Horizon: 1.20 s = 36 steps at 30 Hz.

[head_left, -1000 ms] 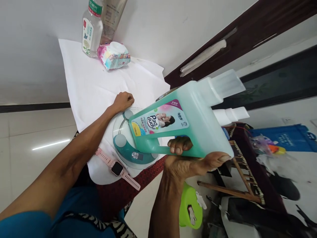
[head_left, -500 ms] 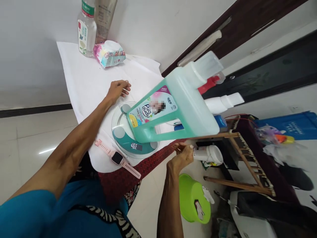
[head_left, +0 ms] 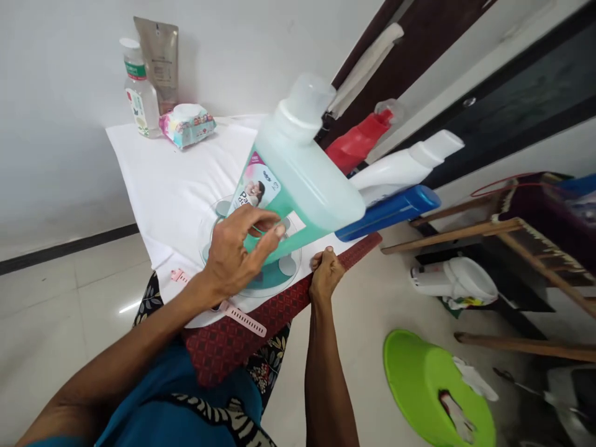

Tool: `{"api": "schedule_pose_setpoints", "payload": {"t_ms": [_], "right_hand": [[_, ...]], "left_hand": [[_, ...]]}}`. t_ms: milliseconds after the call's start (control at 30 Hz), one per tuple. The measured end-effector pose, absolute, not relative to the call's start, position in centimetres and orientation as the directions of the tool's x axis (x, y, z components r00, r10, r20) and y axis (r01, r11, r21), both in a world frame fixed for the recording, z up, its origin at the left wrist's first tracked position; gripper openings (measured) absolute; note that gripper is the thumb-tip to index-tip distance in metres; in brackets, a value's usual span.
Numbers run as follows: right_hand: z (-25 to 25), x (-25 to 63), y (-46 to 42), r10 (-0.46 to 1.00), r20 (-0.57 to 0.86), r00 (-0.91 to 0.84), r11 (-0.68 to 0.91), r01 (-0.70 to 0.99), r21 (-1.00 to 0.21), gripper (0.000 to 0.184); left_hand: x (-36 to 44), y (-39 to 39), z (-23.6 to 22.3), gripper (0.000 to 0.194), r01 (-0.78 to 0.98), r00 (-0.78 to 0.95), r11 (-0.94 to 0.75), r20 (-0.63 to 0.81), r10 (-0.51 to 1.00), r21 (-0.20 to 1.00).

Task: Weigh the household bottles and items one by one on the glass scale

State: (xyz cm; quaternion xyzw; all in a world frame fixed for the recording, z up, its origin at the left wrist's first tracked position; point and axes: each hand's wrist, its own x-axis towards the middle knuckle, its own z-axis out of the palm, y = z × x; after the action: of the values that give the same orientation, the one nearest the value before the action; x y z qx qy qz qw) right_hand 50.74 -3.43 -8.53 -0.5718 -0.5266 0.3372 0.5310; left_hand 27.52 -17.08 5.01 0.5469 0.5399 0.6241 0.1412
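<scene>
Lime-green tub (head_left: 412, 372) on the floor (head_left: 363, 347) — white bucket (head_left: 468, 279) near a wooden frame (head_left: 451, 237).

Sides are the seated person's. Cloth (head_left: 153, 180) on surface (head_left: 261, 329), far edge by the wall (head_left: 233, 56). Scale (head_left: 287, 266) on cloth, jug (head_left: 316, 180) on scale. Watch (head_left: 244, 320) before scale, at near edge, partly under left forearm. Far left corner: small bottle (head_left: 142, 105), tube (head_left: 162, 65) behind it, wipes pack (head_left: 189, 126) to its right. Three bottles (head_left: 395, 167) right of jug, bases hidden. Floor, right: tub (head_left: 419, 379), bucket (head_left: 465, 279) beyond it.
</scene>
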Motion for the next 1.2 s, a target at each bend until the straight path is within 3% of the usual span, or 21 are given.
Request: {"api": "schedule_pose_setpoints", "payload": {"t_ms": [200,367,533,733,833,1000,1200], "right_hand": [[-8.5,51.1,-3.1,0.962,0.175,0.209,0.145,0.150,-0.978,0.071],[-8.5,51.2,-3.1,0.963,0.184,0.198,0.154,0.158,-0.975,0.071],[-8.3,51.2,-3.0,0.960,0.192,0.204,0.162,0.153,-0.975,0.068],[-7.6,51.3,-3.0,0.960,0.187,0.208,0.158,0.150,-0.976,0.067],[-7.2,51.4,-3.0,0.964,0.176,0.199,0.148,0.148,-0.978,0.067],[-7.0,51.6,-2.9,0.968,0.152,0.201,0.128,0.129,-0.983,0.064],[-6.9,51.8,-2.9,0.970,0.131,0.205,0.102,0.144,-0.984,0.062]], "left_hand": [[33.2,-16.3,4.7,0.026,0.530,-0.354,-0.390,0.614,0.705,0.753],[34.9,-13.9,4.5,0.023,0.327,-0.489,-0.388,0.506,0.711,0.862],[33.0,-13.6,4.7,0.057,0.322,-0.707,-0.386,0.491,0.509,0.864],[28.9,-11.4,8.7,0.065,0.216,-0.766,-0.462,0.443,0.466,0.860],[27.2,-7.8,10.4,0.066,0.202,-0.773,-0.485,0.443,0.454,0.851],[24.8,2.2,11.2,0.069,0.280,-0.683,-0.537,0.558,0.471,0.796],[23.6,13.2,8.8,0.062,0.191,-0.703,-0.399,0.409,0.582,0.897]]}}
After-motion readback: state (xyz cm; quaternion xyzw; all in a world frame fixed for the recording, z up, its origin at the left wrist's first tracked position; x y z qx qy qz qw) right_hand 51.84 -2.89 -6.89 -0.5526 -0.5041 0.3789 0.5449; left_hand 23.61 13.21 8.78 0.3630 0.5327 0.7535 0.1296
